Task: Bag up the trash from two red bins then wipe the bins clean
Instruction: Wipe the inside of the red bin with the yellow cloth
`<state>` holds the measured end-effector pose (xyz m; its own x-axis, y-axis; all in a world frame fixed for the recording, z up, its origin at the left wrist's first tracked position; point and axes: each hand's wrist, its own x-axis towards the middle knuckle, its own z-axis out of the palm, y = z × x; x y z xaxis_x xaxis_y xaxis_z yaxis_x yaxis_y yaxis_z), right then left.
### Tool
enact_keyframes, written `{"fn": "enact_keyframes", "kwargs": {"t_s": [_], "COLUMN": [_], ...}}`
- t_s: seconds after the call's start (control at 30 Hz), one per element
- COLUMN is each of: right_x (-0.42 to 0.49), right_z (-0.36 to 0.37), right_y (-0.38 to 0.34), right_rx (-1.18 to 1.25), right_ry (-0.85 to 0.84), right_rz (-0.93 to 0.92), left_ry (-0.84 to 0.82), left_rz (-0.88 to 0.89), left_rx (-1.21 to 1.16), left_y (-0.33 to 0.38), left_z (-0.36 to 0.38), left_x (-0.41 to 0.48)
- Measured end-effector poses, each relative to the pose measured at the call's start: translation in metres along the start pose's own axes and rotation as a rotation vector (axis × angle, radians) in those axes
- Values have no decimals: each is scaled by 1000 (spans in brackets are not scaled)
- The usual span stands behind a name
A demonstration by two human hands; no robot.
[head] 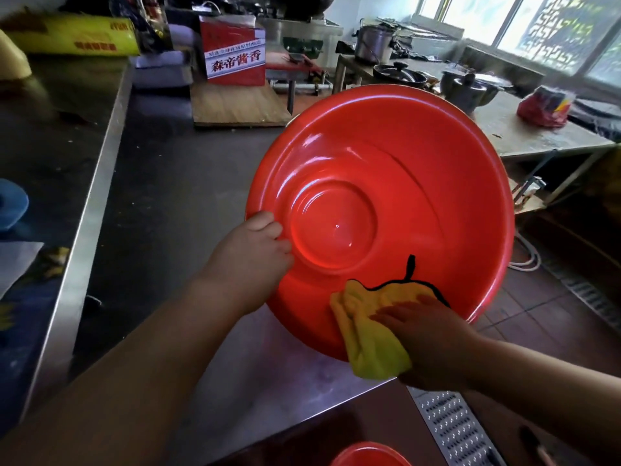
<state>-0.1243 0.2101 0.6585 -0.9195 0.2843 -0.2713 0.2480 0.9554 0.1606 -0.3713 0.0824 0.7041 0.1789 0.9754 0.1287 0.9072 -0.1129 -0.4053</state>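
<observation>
A large round red bin [420, 183] is tilted up on the steel counter [188, 183], its underside with a raised ring facing me. My left hand [258, 250] grips its left rim, fingers curled over the edge. My right hand [433, 341] lies flat on a yellow cloth [366, 344] with a black edge, pressing it against the bin's lower side. A second red bin [369, 455] shows only its rim at the bottom edge of the view, below the counter.
A red and white box [235, 55] stands on a wooden board [235, 105] behind. Pots [467, 89] and a red bag [542, 107] sit on the right table. A yellow package [74, 37] lies at far left. A metal floor grate [460, 428] lies below right.
</observation>
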Motion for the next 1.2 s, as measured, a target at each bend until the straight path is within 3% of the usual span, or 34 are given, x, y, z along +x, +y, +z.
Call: {"fn": "enact_keyframes", "kwargs": {"t_s": [0.17, 0.33, 0.4, 0.67, 0.77, 0.93, 1.1, 1.2], "right_x": [17, 34, 36, 32, 22, 15, 71, 117], "right_z": [-2, -8, -14, -9, -4, -1, 12, 33], "right_y": [-31, -44, -41, -27, -12, 5, 11, 13], "right_rx": [196, 304, 321, 501, 471, 366, 494, 515], "right_ry": [270, 384, 421, 285, 189, -31, -278, -327], "right_rz": [-45, -78, -57, 18, -76, -39, 41, 102], "left_ry": [63, -389, -431, -106, -104, -75, -44, 9], "left_rz": [-37, -229, -220, -98, -79, -47, -29, -12], "left_rx": [72, 192, 165, 46, -8, -29, -55, -116], "left_y": [-24, -12, 6, 20, 15, 16, 16, 16], "left_z": [-20, -32, -31, -13, -8, -16, -11, -8], "left_x": [1, -2, -5, -4, -9, -5, -1, -3]}}
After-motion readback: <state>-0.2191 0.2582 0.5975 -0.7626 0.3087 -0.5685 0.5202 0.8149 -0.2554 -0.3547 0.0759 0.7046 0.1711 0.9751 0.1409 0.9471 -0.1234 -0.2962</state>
